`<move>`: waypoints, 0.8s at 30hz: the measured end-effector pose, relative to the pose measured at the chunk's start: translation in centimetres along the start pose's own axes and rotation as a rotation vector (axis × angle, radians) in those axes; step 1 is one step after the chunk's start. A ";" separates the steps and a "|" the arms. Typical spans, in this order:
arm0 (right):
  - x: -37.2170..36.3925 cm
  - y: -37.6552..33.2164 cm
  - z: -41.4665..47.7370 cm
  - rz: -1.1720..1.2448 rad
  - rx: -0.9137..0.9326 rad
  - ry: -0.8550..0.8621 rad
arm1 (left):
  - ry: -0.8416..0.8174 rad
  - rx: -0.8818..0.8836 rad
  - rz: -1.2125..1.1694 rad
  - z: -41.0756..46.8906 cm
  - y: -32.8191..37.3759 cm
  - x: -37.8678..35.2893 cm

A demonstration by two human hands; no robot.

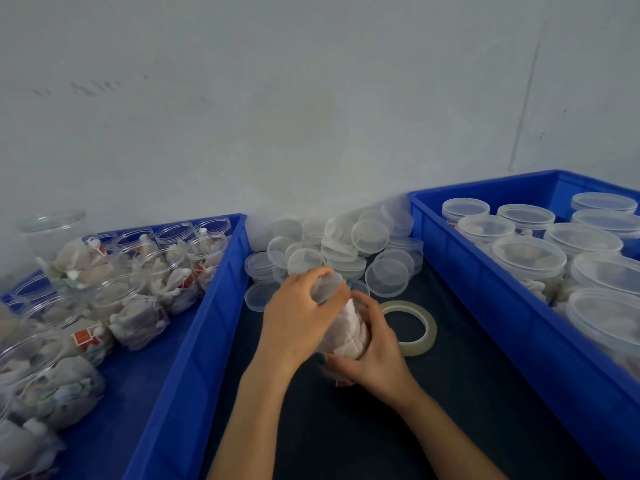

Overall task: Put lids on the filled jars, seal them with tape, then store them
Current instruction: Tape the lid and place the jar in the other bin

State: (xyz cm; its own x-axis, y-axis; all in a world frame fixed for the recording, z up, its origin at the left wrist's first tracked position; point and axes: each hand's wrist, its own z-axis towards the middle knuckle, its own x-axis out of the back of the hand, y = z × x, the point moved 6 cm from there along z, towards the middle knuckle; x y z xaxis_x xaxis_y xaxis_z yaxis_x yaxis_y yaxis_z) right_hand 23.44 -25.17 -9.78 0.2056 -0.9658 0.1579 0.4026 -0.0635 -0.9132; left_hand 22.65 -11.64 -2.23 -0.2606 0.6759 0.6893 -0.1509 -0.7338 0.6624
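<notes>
— Between the left blue crate [194,341] and the right blue crate [485,289], on the dark mat [450,393], what can fail from this position?

— Largest item first. The filled jar [346,334] is tilted, mouth pointing away from the person. The right hand [374,355] wraps its body. The left hand [298,317] curls its fingers round the clear lid [327,287] at the mouth. A lid applied askew probably will not seat, and a sachet may catch under the rim. Excess squeeze could deform the thin wall. The tape roll [420,336] lies flat just beside the right hand and could be nudged away.

— What cannot be verified?

— Both crates are cut off by the frame edges, so the totals of open jars [138,306] and lidded jars [528,258] are unknown. The held jar's base is hidden by the right hand, so contact with the mat cannot be confirmed. The lid is blurred: seated or not, I cannot tell. The tape's free end is too small to locate.
</notes>
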 end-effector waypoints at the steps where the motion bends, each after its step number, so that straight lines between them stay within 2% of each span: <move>1: -0.1 0.0 0.1 0.045 -0.040 -0.028 | -0.020 -0.011 -0.046 0.1 -0.3 0.2; 7: -0.1 0.2 0.5 0.197 -0.172 -0.161 | -0.146 0.002 -0.237 0.4 -1.1 0.5; 10: -0.3 0.6 0.3 0.294 -0.273 -0.247 | -0.311 -0.023 -0.364 -0.3 -0.5 0.4; 12: -0.2 0.4 0.3 0.269 -0.268 -0.237 | -0.379 -0.043 -0.405 -0.7 -0.2 0.6; 17: -0.6 -1.0 0.3 0.102 -0.109 -0.135 | -0.367 -0.045 -0.421 -0.2 -0.8 0.9; 20: 0.6 -1.7 0.1 -0.400 0.024 0.023 | -0.256 0.014 -0.317 -0.3 -0.9 0.2; 21: 0.8 -1.9 0.1 -0.493 0.059 0.046 | -0.220 0.018 -0.288 -0.6 -0.9 -0.1; 24: 1.2 -1.9 0.0 -0.464 0.079 0.027 | -0.149 -0.039 -0.301 -1.1 -0.6 -0.7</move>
State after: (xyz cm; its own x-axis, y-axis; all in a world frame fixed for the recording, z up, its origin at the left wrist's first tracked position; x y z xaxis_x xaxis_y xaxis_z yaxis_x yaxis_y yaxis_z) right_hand 22.97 -26.18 -7.88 -0.0348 -0.8462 0.5318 0.5130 -0.4717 -0.7171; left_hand 21.88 -11.76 -3.42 -0.0565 0.8632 0.5016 -0.2372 -0.4997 0.8331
